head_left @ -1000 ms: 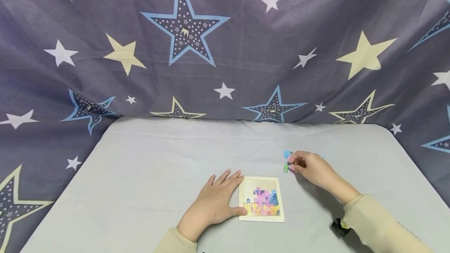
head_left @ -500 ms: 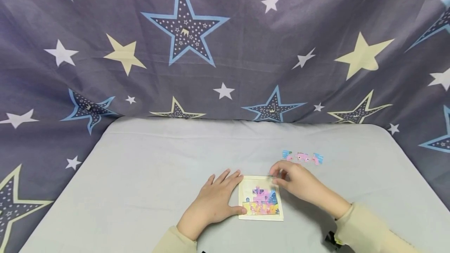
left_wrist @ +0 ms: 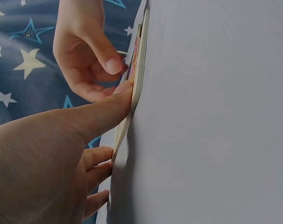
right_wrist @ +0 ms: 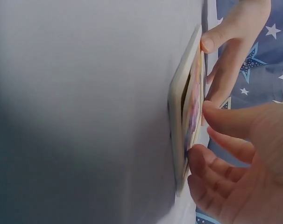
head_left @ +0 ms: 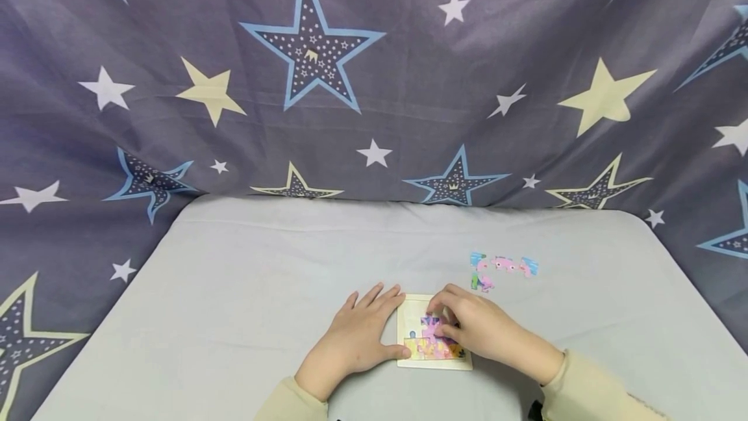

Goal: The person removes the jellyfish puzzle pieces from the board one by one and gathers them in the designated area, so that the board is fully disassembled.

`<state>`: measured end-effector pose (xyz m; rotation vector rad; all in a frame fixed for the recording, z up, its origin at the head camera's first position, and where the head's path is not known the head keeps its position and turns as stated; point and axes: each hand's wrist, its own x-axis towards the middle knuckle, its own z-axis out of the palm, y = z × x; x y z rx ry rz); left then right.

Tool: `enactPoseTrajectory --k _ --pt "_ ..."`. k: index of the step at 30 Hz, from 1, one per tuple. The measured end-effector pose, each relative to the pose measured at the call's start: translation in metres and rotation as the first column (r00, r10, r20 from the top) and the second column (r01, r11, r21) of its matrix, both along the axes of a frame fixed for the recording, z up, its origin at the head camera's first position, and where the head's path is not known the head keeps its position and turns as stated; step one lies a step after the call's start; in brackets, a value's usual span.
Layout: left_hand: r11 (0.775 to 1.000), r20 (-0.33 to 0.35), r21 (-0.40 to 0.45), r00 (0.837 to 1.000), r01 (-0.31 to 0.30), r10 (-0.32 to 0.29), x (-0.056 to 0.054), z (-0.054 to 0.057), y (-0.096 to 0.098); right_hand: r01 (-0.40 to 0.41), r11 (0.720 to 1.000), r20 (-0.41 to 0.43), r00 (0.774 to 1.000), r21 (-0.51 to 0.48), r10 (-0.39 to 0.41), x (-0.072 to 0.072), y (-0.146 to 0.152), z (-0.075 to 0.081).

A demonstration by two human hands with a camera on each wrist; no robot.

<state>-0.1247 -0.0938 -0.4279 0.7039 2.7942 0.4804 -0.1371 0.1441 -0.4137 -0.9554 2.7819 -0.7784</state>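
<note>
A pale wooden puzzle tray (head_left: 416,364) lies on the grey cloth, its lower part filled with colourful pieces. My left hand (head_left: 359,333) is spread along its left side, thumb (left_wrist: 120,100) pressing the near left corner and fingertips at the left edge. My right hand (head_left: 482,323) reaches over the tray from the right. Its thumb and index finger, curled, pinch at a pink puzzle piece (head_left: 431,325) in the middle row. In the right wrist view the right thumb (right_wrist: 216,116) and fingertips sit right at the puzzle's face. The right hand covers the tray's right part.
Several loose puzzle pieces lie beyond the tray to the right: a green-and-pink one (head_left: 482,283), a blue-and-pink one (head_left: 477,261), a pink one (head_left: 505,264) and another blue-and-pink one (head_left: 529,266). A star-patterned curtain (head_left: 327,128) hangs behind the table.
My right hand has left the loose pieces, where a green-and-pink piece now lies uncovered, and has come left and nearer onto the tray. The left hand has stayed put.
</note>
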Motion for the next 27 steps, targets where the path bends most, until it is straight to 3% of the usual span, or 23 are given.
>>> enactPoseTrajectory --k 13,27 --pt "1.000 -0.003 0.005 1.000 -0.001 0.001 -0.0003 -0.0024 -0.0004 0.008 0.999 0.010 1.000 0.051 -0.009 -0.0017 -0.0032 -0.0050" --pt "1.000 -0.003 0.012 1.000 -0.003 0.003 -0.0002 -0.0025 -0.0002 0.029 0.999 0.004 1.000 0.026 -0.030 -0.0029 -0.0068 -0.0062"
